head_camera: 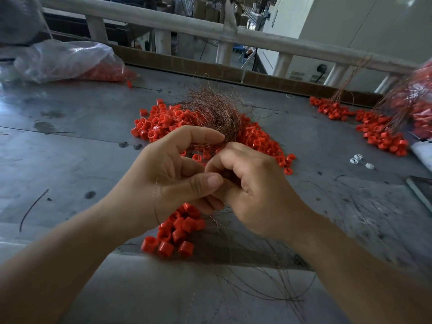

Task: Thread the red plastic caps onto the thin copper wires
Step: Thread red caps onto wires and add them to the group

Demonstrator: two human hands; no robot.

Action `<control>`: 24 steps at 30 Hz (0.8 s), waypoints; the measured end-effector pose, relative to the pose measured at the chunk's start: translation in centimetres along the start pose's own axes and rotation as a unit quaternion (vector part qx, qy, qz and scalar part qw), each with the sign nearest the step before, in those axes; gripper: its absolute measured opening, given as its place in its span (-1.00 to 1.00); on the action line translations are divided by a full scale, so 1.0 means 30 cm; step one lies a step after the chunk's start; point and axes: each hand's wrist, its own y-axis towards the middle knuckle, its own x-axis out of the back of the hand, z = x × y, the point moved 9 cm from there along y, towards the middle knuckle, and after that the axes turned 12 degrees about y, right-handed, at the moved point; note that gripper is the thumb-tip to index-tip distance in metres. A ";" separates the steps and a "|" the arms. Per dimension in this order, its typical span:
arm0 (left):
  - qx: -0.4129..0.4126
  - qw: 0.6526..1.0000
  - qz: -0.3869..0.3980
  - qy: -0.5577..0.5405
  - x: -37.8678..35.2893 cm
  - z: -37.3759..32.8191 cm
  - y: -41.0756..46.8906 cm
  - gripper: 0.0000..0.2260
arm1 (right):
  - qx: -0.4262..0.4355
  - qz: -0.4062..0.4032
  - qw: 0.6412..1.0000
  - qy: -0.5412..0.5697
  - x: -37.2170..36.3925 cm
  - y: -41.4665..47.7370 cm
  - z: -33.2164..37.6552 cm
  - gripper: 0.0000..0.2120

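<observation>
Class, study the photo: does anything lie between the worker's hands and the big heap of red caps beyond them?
Yes. A tangled bundle of copper wires lies on the middle of the heap of red caps, just beyond the left hand and right hand. The heap's left and right edges are uncovered.

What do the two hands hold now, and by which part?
The left hand grips the copper wire bundle by its lower end, under the index finger. What the curled fingers of the right hand pinch is hidden.
</observation>
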 end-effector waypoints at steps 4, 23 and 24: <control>0.027 0.999 -0.024 -0.002 0.008 0.015 0.007 -0.58 | -0.019 0.007 0.999 0.030 -0.001 0.003 -0.023 -0.92; -0.026 0.991 -0.066 -0.116 0.070 -0.037 0.019 -0.71 | -0.184 -0.005 0.868 0.460 -0.020 -0.007 -0.082 -0.69; -0.025 0.990 -0.068 -0.117 0.069 -0.040 0.019 -0.73 | -0.192 -0.002 0.861 0.471 -0.022 -0.009 -0.083 -0.68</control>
